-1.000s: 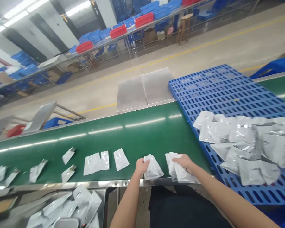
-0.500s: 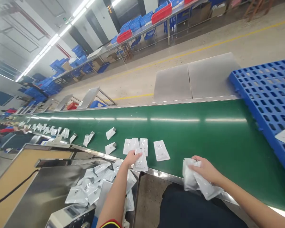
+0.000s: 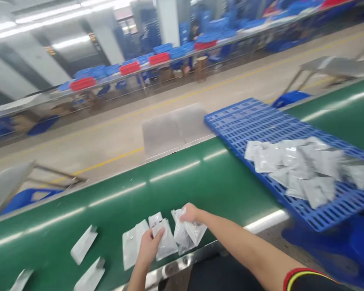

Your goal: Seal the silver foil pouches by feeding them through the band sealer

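My left hand (image 3: 151, 244) is closed on a white pouch (image 3: 165, 239) at the near edge of the green belt (image 3: 115, 210). Just right of it, my right hand (image 3: 191, 214) grips a small bunch of white pouches (image 3: 186, 229), held low over the belt beside the left hand's pouch. Other flat pouches (image 3: 130, 244) lie left of my left hand, partly overlapping. Farther left, folded pouches (image 3: 84, 244) rest apart from each other on the belt.
A blue slatted pallet (image 3: 239, 121) lies across the belt at the right, bearing a pile of white pouches (image 3: 297, 161). A metal plate (image 3: 172, 129) adjoins the belt's far side. Blue and red bins (image 3: 81, 83) line a long table in the background.
The view has swung right, bringing the pallet's pile into sight. My right hand with its pouches has come close beside my left hand, which still holds a pouch.
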Demonstrator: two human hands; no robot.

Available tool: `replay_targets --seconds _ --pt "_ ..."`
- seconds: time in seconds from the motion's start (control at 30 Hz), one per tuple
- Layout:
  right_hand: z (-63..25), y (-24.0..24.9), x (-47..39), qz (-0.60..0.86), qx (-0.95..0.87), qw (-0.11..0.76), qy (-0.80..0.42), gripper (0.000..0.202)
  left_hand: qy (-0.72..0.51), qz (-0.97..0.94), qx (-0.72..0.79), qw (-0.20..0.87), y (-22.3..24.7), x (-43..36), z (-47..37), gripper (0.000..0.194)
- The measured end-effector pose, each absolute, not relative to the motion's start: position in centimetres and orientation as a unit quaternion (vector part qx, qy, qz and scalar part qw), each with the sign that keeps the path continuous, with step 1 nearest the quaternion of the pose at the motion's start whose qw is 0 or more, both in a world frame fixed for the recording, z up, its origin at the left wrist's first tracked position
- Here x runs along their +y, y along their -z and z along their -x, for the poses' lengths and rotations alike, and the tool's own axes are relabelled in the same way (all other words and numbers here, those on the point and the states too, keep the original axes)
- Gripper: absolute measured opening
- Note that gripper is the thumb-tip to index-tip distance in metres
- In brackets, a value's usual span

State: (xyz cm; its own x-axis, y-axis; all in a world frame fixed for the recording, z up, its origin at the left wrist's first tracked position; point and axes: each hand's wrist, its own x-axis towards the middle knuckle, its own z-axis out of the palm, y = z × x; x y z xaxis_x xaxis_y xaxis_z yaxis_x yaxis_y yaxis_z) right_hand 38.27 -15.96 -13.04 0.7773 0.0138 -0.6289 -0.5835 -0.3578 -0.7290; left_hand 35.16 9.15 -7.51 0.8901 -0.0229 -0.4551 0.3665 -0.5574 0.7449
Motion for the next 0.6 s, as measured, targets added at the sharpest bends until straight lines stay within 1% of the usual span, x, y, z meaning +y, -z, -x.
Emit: replay_targets --seconds 0.13,0.27,0.37,0.43,0.53,0.6 --pt "-36.1 12.6 -19.2 0.783 0.168 0.558 -0.218 0.015 0.178 -0.835 0.139 0.502 8.9 7.4 -36.6 0.076" --pt "-31.3 10.8 -26.0 0.796 0.159 0.57 -0.129 0.013 0.156 -0.818 0.144 0.535 9.5 2.8 -37.2 0.078" --pt "-27.3 8.3 -34.0 0.818 0.13 0.56 0.002 0.019 0.193 -0.786 0.1 0.579 9.2 -3.7 -37.8 0.083" --pt "-24.5 6.4 -40.3 0.829 0.163 0.529 0.078 0.025 0.23 -0.753 0.066 0.613 8.7 -9.0 -38.2 0.087" --pt "-19.7 3.8 -50.5 0.825 0.266 0.476 0.145 0.034 0.267 -0.719 0.033 0.641 7.5 -17.1 -38.2 0.09" --pt "-16.5 2.8 -57.6 0.827 0.325 0.429 0.165 0.039 0.282 -0.709 0.02 0.646 6.7 -22.1 -37.9 0.089"
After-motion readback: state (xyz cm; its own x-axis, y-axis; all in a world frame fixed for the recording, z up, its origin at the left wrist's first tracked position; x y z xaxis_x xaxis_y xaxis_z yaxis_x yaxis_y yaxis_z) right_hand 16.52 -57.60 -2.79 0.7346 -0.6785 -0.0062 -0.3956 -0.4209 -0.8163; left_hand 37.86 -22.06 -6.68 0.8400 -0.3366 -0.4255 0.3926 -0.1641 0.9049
